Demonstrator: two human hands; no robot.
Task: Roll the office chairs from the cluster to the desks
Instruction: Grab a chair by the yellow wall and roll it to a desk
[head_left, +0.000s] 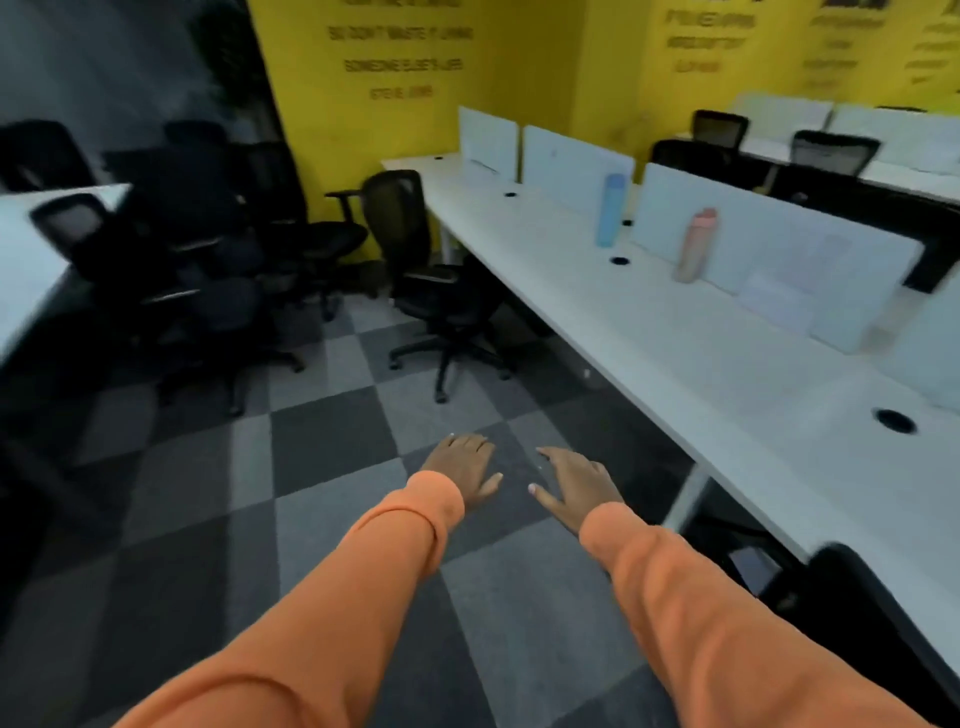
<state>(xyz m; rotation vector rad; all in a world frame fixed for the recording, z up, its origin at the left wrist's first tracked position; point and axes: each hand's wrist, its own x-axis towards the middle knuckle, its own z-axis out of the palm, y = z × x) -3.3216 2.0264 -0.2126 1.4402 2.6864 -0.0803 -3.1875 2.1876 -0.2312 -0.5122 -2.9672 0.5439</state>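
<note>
The grey and charcoal checkered carpet floor (332, 452) is stretching ahead of you, and the long white-topped desk (649, 353) is running along your right side toward the yellow wall (415, 135) with its blurred lettering. The cluster of black mesh-backed office chairs (208, 249) is sitting packed together at the far left, beside the corner of a second white desk (31, 249), well apart from both of your hands. One black mesh office chair on a five-star wheeled base (431, 275) is standing alone at the far end of the long desk, its seat partly tucked under the desk edge; it is lying ahead of your hands and nearer to them than the cluster, but neither hand is touching it. The dark rounded back of another black chair (872, 623) is showing at your lower right, against the desk edge. Pale frosted divider panels (753, 244) are standing upright along the desk's far side.

You are holding both arms out in orange sleeves (363, 597). Your left hand (462, 465) and right hand (574, 483) are hovering palm-down over the carpet, fingers straight and spread, gripping nothing, side by side with a small gap between them.

A tall light-blue bottle (609, 210) and a salmon-pink bottle (696, 245) are standing upright on the desk just in front of the panels.
</note>
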